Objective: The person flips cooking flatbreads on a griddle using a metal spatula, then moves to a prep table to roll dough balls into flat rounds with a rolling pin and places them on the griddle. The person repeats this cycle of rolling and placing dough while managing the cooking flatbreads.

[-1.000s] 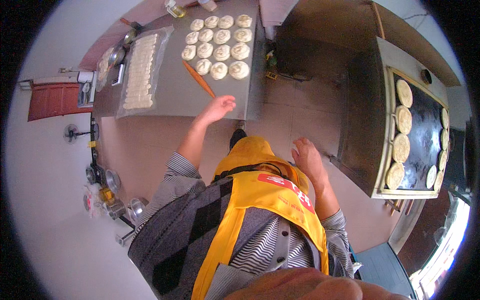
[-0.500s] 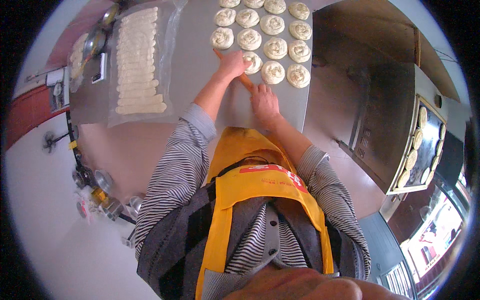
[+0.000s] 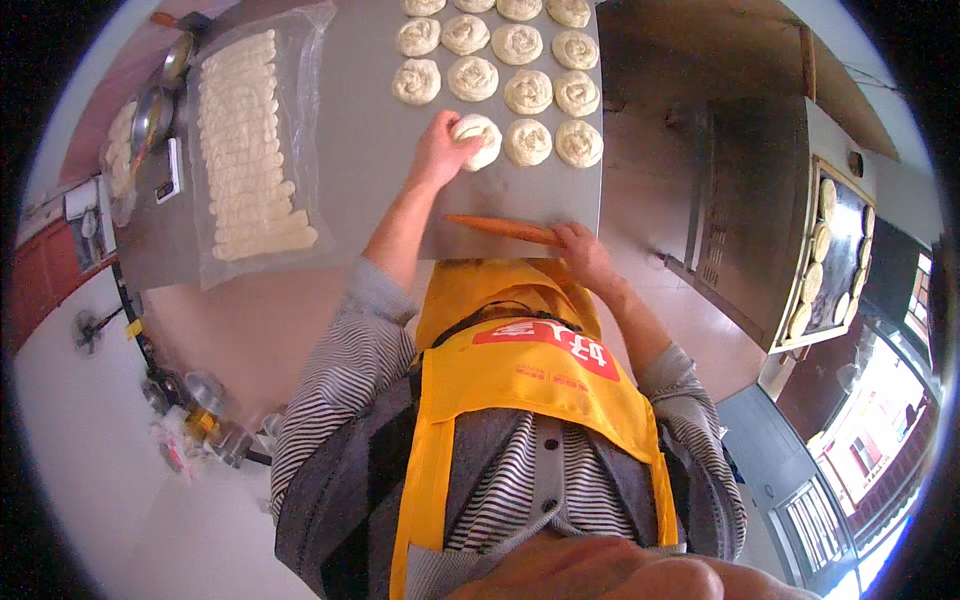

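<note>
My left hand (image 3: 445, 150) grips the left edge of a coiled dough round (image 3: 482, 143), the nearest one in its column. Its thumb lies over the top and the fingers curl around the far side; their tips are partly hidden. By the near edge of the steel table, my right hand (image 3: 583, 252) is closed on the right end of a wooden rolling pin (image 3: 500, 228). The pin lies crosswise, apart from the dough. Rows of similar coiled rounds (image 3: 528, 92) fill the table's far right part.
Flat dough strips (image 3: 245, 140) lie in a row on plastic sheeting at the left of the grey table (image 3: 350, 130). Beside them are a scale (image 3: 170, 170) and metal bowls (image 3: 152, 120). A griddle (image 3: 838, 250) with flat breads stands at the right.
The rolling pin has left the dough round and moved nearer to me and right, in my right hand. My left hand has let go of the pin and taken hold of the round.
</note>
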A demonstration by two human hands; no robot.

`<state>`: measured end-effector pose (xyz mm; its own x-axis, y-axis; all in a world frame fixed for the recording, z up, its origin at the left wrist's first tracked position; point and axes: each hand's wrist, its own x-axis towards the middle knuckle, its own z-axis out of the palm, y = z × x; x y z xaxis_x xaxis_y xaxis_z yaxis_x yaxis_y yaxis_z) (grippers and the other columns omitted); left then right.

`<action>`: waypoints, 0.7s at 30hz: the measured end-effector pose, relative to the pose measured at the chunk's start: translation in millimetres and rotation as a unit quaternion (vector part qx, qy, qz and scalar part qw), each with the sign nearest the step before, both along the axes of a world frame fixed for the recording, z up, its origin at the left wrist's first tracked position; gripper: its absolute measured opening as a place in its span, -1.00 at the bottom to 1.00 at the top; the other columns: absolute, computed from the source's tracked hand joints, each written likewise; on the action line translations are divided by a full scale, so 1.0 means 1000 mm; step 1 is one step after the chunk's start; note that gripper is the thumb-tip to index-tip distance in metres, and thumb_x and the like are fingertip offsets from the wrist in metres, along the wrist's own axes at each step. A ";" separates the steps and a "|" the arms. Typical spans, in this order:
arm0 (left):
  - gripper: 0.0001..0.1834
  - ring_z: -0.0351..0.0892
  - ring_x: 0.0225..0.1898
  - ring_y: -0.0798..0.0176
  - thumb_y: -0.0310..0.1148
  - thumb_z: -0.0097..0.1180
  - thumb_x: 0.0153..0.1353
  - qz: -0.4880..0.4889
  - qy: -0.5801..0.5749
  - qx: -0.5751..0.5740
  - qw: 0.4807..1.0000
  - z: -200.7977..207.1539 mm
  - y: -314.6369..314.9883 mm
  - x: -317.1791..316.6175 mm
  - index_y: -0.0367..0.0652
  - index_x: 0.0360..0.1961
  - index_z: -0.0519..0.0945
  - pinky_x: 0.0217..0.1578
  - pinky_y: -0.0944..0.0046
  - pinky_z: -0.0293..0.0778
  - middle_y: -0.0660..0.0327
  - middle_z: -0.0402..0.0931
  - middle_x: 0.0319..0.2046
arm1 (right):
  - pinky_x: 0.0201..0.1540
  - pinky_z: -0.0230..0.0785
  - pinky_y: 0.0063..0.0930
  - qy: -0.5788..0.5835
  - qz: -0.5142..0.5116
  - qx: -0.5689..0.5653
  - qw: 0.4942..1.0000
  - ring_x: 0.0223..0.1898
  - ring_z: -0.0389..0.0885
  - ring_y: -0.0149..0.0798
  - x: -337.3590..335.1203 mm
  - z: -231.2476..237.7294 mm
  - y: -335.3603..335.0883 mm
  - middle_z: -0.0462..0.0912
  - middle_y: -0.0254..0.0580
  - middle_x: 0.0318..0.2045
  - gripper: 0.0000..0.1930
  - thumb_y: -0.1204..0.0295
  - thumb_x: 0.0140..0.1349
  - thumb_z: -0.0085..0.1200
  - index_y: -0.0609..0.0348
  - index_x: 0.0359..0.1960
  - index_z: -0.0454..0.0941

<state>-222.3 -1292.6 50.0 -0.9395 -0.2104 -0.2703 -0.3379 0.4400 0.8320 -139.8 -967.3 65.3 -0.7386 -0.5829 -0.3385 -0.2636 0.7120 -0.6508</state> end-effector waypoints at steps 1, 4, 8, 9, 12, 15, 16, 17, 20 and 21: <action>-0.42 0.68 -0.14 0.00 -0.19 0.44 0.07 -0.002 0.012 0.014 1.000 0.015 -0.005 0.015 -0.25 0.02 0.48 -0.09 0.12 0.56 -0.01 0.67 -0.18 | -0.06 0.48 -0.02 -0.018 -0.006 0.022 1.000 -0.08 0.55 0.24 0.005 0.002 0.021 0.56 0.12 -0.10 -0.64 0.53 0.24 0.06 0.15 0.09 0.48; -0.40 0.65 -0.15 -0.01 -0.18 0.44 0.05 -0.121 -0.166 -0.091 0.975 0.029 -0.025 0.057 -0.27 0.03 0.48 -0.12 0.12 0.57 0.01 0.64 -0.16 | -0.05 0.47 -0.05 0.008 -0.026 0.016 0.999 -0.06 0.57 0.23 0.012 0.010 0.078 0.58 0.13 -0.10 -0.66 0.60 0.22 0.06 0.19 0.06 0.51; -0.42 0.55 0.05 -0.04 -0.20 0.34 0.17 -0.081 -0.043 -0.170 0.981 -0.010 -0.022 0.082 -0.20 0.15 0.45 0.01 0.01 0.50 -0.03 0.54 0.05 | -0.05 0.49 -0.12 0.049 -0.050 -0.006 0.997 -0.11 0.58 0.18 0.007 0.031 0.128 0.58 0.10 -0.13 -0.63 0.65 0.18 0.12 0.25 0.05 0.50; -0.42 0.49 0.15 -0.04 -0.18 0.29 0.22 -0.095 0.032 -0.247 0.964 -0.016 -0.006 0.081 -0.18 0.20 0.43 0.09 -0.05 0.45 -0.02 0.49 0.13 | -0.06 0.49 -0.14 0.040 -0.058 -0.007 0.997 -0.12 0.59 0.17 0.002 0.036 0.131 0.58 0.10 -0.13 -0.63 0.66 0.18 0.13 0.26 0.05 0.49; -0.42 0.26 0.35 -0.05 -0.11 0.16 0.31 -0.143 0.111 -0.395 0.901 -0.026 0.029 0.079 -0.14 0.27 0.40 0.24 -0.24 0.25 0.03 0.33 0.31 | -0.12 0.50 -0.21 0.070 -0.077 -0.020 0.994 -0.16 0.60 0.12 -0.015 0.027 0.125 0.57 0.11 -0.15 -0.64 0.66 0.21 0.12 0.28 0.06 0.48; -0.36 0.08 0.46 -0.01 -0.03 0.08 0.34 -0.167 0.081 -0.432 0.883 -0.033 0.036 0.076 -0.12 0.34 0.35 0.32 -0.34 0.08 0.08 0.19 0.41 | -0.12 0.49 -0.09 0.069 -0.127 -0.041 0.989 -0.14 0.60 0.19 -0.033 0.034 0.085 0.60 0.08 -0.14 -0.67 0.57 0.29 0.09 0.16 0.09 0.51; -0.34 0.03 0.48 0.00 0.00 0.06 0.35 -0.171 0.067 -0.434 0.882 -0.034 0.037 0.072 -0.11 0.37 0.32 0.35 -0.36 0.04 0.09 0.14 0.44 | -0.12 0.49 -0.09 0.082 -0.132 -0.044 0.987 -0.14 0.60 0.19 -0.036 0.032 0.074 0.60 0.09 -0.14 -0.67 0.57 0.28 0.09 0.16 0.09 0.51; -0.31 -0.02 0.51 0.02 0.04 0.04 0.35 -0.175 0.053 -0.435 0.882 -0.035 0.038 0.071 -0.11 0.39 0.30 0.37 -0.37 -0.01 0.10 0.10 0.46 | -0.12 0.49 -0.09 0.096 -0.139 -0.046 0.985 -0.14 0.60 0.19 -0.038 0.030 0.064 0.59 0.10 -0.14 -0.67 0.58 0.28 0.09 0.16 0.09 0.51; -0.25 0.03 0.48 -0.04 0.08 0.10 0.30 -0.135 0.066 -0.369 0.917 -0.041 0.027 0.078 -0.16 0.38 0.30 0.36 -0.36 0.01 0.02 0.13 0.43 | -0.13 0.49 -0.10 0.121 -0.151 -0.082 0.978 -0.14 0.60 0.18 -0.039 0.034 0.033 0.58 0.11 -0.15 -0.65 0.60 0.25 0.08 0.18 0.09 0.51; -0.22 0.04 0.47 -0.05 0.09 0.12 0.27 -0.126 0.088 -0.369 0.916 -0.037 0.027 0.086 -0.17 0.37 0.30 0.35 -0.36 0.01 0.00 0.14 0.42 | -0.13 0.50 -0.11 0.125 -0.156 -0.090 0.976 -0.14 0.60 0.18 -0.035 0.037 0.028 0.58 0.12 -0.15 -0.64 0.60 0.25 0.08 0.18 0.09 0.51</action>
